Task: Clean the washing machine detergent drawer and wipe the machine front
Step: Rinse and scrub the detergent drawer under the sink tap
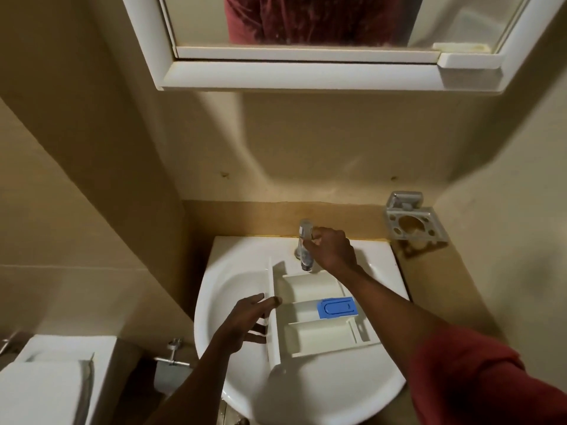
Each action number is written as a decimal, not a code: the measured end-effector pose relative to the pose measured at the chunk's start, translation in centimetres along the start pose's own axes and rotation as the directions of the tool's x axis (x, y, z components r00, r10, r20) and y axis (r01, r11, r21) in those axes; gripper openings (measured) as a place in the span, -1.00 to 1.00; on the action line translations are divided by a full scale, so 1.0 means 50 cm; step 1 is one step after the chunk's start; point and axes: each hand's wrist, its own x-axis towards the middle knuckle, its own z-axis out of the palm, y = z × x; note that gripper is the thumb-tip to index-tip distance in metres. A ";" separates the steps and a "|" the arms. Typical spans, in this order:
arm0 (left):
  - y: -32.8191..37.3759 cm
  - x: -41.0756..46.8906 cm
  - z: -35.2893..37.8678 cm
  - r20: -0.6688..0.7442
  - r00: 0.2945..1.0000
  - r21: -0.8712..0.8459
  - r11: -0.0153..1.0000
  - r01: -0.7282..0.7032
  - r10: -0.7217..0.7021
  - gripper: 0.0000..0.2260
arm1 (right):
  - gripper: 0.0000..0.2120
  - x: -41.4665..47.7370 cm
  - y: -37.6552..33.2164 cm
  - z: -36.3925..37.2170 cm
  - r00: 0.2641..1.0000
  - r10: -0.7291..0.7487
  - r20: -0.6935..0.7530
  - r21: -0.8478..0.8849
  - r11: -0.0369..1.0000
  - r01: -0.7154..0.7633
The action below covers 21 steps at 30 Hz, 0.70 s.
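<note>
**Detergent drawer [303,311] in the sink, rinse not yet begun**

It lies flat across the bowl of the sink [306,394], its far side just beneath the tap [304,240] at the sink's back rim. Its 3 compartments face up, and the blue insert [337,308] sits in the middle one. The left hand [245,326] holds the drawer's front panel at the sink's left side, fingers loosely spread on either side of it. The right hand [333,251] is curled round the tap's top. No water shows. Judging from this, the drawer is out of the machine and placed for washing. Rinsing, scrubbing, refitting and wiping the machine front all remain, and the machine is not in view.
</note>
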 end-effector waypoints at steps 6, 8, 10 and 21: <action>0.001 0.006 -0.007 0.042 0.999 -0.024 0.999 0.021 -0.020 -0.41 | -0.77 0.014 0.002 0.022 0.999 -0.006 -0.035 0.020 1.000 0.007; 0.003 0.004 -0.009 0.044 0.999 -0.031 0.999 0.031 -0.030 -0.44 | -0.78 0.015 0.010 0.024 0.999 -0.018 -0.048 0.022 1.000 0.019; 0.005 0.001 -0.008 0.053 0.998 -0.034 0.999 0.035 -0.033 -0.45 | -0.76 0.015 0.024 0.022 0.997 -0.043 -0.063 0.032 0.998 0.045; 0.001 0.012 -0.011 0.088 0.996 -0.036 0.999 0.032 -0.029 -0.52 | -0.84 0.022 0.058 0.036 0.985 -0.047 -0.164 0.262 0.961 0.089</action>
